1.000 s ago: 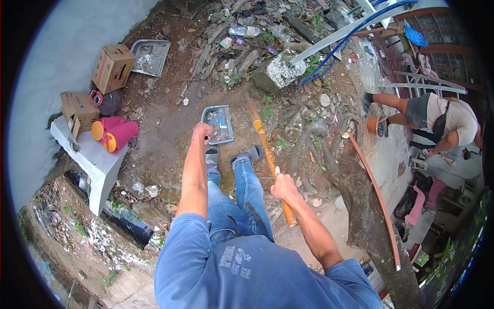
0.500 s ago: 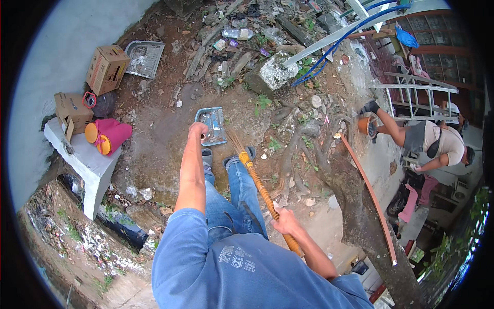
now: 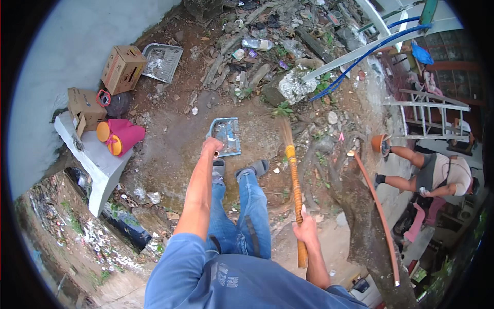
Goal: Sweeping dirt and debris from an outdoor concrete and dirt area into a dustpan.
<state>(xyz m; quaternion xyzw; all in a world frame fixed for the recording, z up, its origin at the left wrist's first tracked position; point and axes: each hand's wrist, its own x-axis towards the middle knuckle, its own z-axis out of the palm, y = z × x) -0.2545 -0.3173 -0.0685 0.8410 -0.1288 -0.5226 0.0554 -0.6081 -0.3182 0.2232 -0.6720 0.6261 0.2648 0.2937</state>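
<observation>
My left hand (image 3: 212, 146) is closed round the upright handle of a blue dustpan (image 3: 237, 141), whose round handle end shows under my fist. Bits of litter lie in the pan, which is on the ground ahead of my feet. In my right hand (image 3: 307, 229) is a stick broom (image 3: 296, 190) with an orange-yellow wrapped handle, gripped near its upper end. The thin bristles (image 3: 286, 131) point away from me, beside a small green plant (image 3: 282, 110) and right of the dustpan. Whether the bristle tips touch the ground I cannot tell.
A grey dustpan (image 3: 172, 66), cardboard boxes (image 3: 123, 67) and a pink bundle (image 3: 127, 137) are at left. Rubble surrounds a concrete chunk (image 3: 296, 85) ahead. Tree roots (image 3: 314, 170), a long wooden strip (image 3: 378, 206), a ladder (image 3: 427, 110) and a bending person (image 3: 447, 172) are at right.
The broom has swung right and forward, away from my feet and the dustpan, my right hand going with it. My left hand stays on the dustpan. The person at right has shifted stance.
</observation>
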